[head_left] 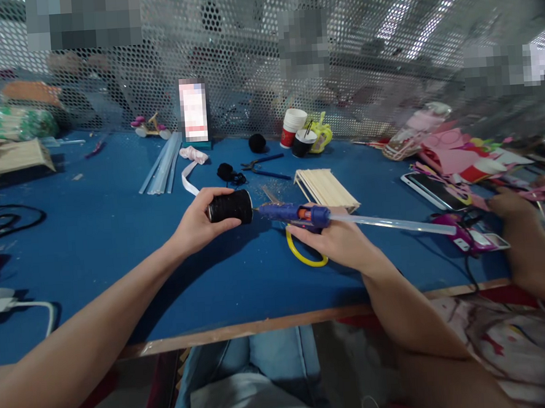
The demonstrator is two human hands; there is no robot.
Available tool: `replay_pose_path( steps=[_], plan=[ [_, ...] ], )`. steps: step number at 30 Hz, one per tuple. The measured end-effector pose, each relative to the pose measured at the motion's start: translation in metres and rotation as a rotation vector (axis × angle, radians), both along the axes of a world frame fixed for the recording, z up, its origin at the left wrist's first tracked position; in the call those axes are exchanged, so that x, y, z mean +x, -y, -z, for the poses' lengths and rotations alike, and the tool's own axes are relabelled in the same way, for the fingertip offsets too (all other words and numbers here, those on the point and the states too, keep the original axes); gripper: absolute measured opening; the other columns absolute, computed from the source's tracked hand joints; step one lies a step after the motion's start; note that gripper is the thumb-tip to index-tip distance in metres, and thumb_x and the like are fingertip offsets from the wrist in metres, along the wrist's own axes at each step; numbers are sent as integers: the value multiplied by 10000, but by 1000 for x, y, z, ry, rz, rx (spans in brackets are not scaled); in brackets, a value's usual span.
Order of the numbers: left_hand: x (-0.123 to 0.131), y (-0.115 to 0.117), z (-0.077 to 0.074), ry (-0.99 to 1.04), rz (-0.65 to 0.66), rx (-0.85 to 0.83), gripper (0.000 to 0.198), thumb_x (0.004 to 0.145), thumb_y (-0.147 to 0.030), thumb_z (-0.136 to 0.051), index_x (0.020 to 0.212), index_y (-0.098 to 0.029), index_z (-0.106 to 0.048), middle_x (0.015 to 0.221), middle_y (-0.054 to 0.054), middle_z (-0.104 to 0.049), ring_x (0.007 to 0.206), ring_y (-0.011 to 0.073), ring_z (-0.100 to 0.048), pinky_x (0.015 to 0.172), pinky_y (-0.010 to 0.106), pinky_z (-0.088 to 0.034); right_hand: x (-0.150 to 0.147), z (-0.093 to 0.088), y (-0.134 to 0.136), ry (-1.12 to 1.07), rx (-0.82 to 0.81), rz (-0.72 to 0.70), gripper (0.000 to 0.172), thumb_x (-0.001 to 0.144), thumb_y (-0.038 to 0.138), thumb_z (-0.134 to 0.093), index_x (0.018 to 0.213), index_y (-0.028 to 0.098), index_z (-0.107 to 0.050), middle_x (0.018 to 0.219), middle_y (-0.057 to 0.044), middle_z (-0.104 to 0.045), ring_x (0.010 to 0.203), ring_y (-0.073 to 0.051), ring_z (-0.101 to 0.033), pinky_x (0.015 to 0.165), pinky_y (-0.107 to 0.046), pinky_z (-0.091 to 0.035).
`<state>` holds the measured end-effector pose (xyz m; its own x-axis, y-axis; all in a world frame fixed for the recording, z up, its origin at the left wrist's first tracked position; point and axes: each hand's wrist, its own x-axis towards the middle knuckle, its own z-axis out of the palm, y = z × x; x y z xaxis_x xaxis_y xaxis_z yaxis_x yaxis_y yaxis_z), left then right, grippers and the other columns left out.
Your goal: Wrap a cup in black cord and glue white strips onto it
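My left hand (200, 224) is wrapped round a paper cup covered in black yarn (231, 208), held on its side above the table. Its pale rim points right. My right hand (339, 237) grips a blue hot glue gun (280, 213), with a long clear glue stick (394, 223) jutting from its back. The gun's nozzle is at the cup's rim; whether they touch I cannot tell. Below the gun lie scissors with a yellow handle (306, 260), partly hidden by my right hand. A small heap of black yarn (229, 173) rests behind the cup.
Behind are loose glue sticks (162, 167), a lit phone (193, 110), pliers (265, 163), a black ball (256, 143) and stacked paper cups (293, 126). A wooden-stick panel (329, 188) lies behind the gun. At right, another person's hand (512, 204) is near a purple glue gun (471, 238).
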<state>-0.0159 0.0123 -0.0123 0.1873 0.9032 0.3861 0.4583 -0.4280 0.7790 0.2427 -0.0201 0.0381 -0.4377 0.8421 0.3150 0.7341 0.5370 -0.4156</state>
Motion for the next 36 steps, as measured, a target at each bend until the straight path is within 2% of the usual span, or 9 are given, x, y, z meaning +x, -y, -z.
replay_pose_path(
  steps=[13,18,25,36],
  plan=[
    [-1,-3,4,-44,110,219,488,686,-322,-728,1116,-210,-526,1115,80,-539,1064,231,-521,949,421,-414,0,-1,-1,-7,103,-23,202,826,349,-560,759,166,-615,716,-54,-655,636,-182,-605,599,-294,-456],
    [-2,-4,4,-52,144,251,486,703,-315,-716,1138,-229,-517,1130,80,-531,1083,236,-516,961,435,-411,1,-2,-1,-36,111,4,202,815,350,-579,782,158,-632,764,-70,-676,722,-207,-638,670,-307,-487],
    [-2,-3,2,-73,181,283,490,710,-301,-711,1154,-232,-516,1146,91,-514,1099,240,-510,966,441,-411,3,-1,-2,11,142,26,238,826,378,-558,792,156,-636,721,-73,-658,663,-203,-615,609,-316,-479],
    [0,1,0,-135,218,312,472,734,-316,-695,1155,-224,-504,1173,99,-498,1122,230,-496,962,409,-419,7,5,-8,101,212,60,314,853,424,-509,827,152,-664,750,-99,-676,726,-248,-637,670,-362,-492]
  ],
)
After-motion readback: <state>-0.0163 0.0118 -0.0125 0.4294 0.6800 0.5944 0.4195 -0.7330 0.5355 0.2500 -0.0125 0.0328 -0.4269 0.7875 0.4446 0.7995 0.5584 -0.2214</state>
